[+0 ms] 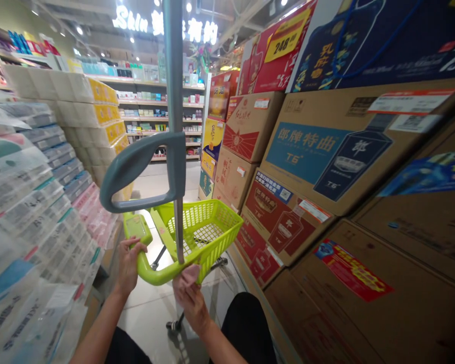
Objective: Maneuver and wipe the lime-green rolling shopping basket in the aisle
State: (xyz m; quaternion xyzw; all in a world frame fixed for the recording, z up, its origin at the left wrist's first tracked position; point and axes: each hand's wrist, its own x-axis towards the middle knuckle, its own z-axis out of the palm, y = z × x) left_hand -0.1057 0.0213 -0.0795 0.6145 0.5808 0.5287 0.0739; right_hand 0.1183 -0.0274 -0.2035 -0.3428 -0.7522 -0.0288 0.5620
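Observation:
In front of me stands a lime green shopping cart (208, 258) with a mesh basket that looks bare inside. My left hand (129, 263) is closed around the left side of its curved green handle (151, 275). Against the outer rim, near the foot of a metal post, my right hand (191, 298) presses a pink cloth (191, 273) held in its fingers. A grey-blue looped grip (144, 205) is fixed on the tall upright pole (173, 60) that rises past my view. The undersides of my right fingers are partly hidden.
Stacked cartons (307, 151) make a wall close on the right. Packs of tissue paper (30, 187) are piled on the left. The tiled aisle (140, 323) runs between them to product shelves (159, 111) at the back. Cart wheels (173, 326) stick out low.

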